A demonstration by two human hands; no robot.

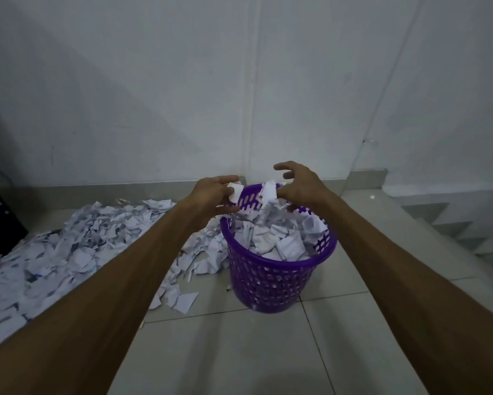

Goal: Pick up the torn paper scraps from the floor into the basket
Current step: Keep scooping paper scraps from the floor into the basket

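Both arms were stretched out over the purple basket [279, 269], which sat on the tiled floor [268, 352] close to the white wall [182, 95]. The left hand [214, 195] was just above the basket's far left rim, fingers curled around a crumpled white scrap [236, 192] that poked out on the basket side of the hand. The right hand [299, 186] was over the far rim too, a bit to the right of the left one. Its upper fingers were spread and loosely bent in the air, but lower down it looked like it pinched a wad of paper [270, 192] that hung toward the basket. The two hands were near each other but not touching.

The basket was pretty full, a heap of white scraps [279, 238] reached nearly up to the rim, right under both hands. The big pile of torn paper [77, 246] lay on the floor to the left of the basket, running along the wall and spreading toward the left forearm. A few loose pieces [185, 300] sat just beside the basket's base on the left. Something dark [0, 212] stood at the far left edge, couldn't tell what it was. On the right, steps [453, 223] dropped away past the tile edge.
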